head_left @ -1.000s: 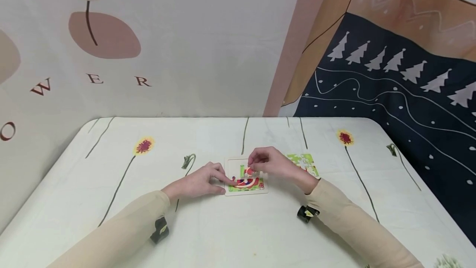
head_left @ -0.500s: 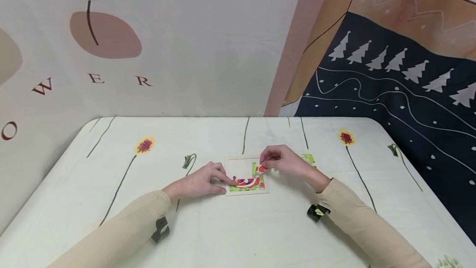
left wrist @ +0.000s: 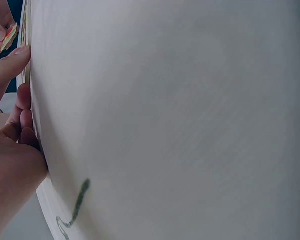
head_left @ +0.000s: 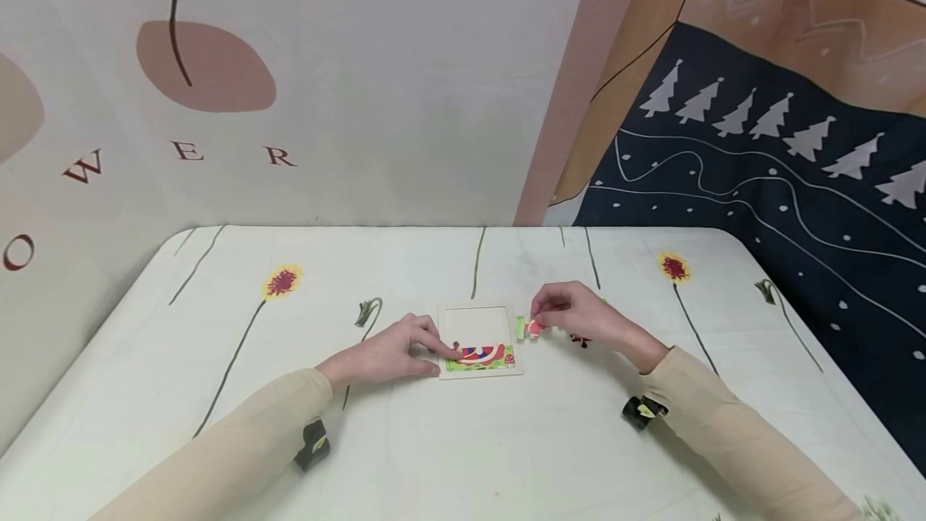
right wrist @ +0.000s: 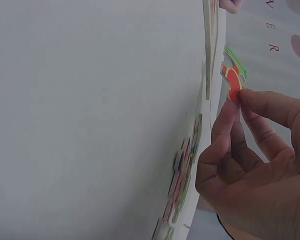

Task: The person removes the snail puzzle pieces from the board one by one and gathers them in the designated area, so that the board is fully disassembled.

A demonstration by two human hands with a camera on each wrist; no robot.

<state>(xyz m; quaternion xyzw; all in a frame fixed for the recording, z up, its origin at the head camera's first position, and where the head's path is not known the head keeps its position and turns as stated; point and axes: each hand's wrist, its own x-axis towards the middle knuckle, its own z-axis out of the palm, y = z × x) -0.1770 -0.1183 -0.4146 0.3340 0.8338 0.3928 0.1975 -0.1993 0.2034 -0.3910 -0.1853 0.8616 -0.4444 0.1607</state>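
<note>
One tray [head_left: 481, 375] on the white table [head_left: 463, 457], taken as clock centre in the head view. Left hand [head_left: 385, 353] near nine: forefinger straight onto the laid pieces [head_left: 499, 356], thumb against the rim at eight, nothing gripped; probably so placed to stop the tray sliding and the pieces shifting. Right hand [head_left: 584, 317] just before three: thumb and fingertips pinching one piece [right wrist: 233, 79] by an end, raised off the table close beside the tray's rim. Seems an edge grip, likely chosen to leave most of the outline free and the print in sight. Laid pieces only along the six o'clock side of the tray, seams too small to count. Several loose pieces [right wrist: 182, 167] on the table at three, largely hidden by the right hand in the head view; cannot tell how many, perhaps there for a short reach. Also countable: two black cameras [head_left: 313, 447], one per sleeve; two printed blooms [head_left: 282, 281], near half past nine and half past two; seven pale trees [head_left: 770, 119] near two; four letters [head_left: 186, 151] near ten.
</note>
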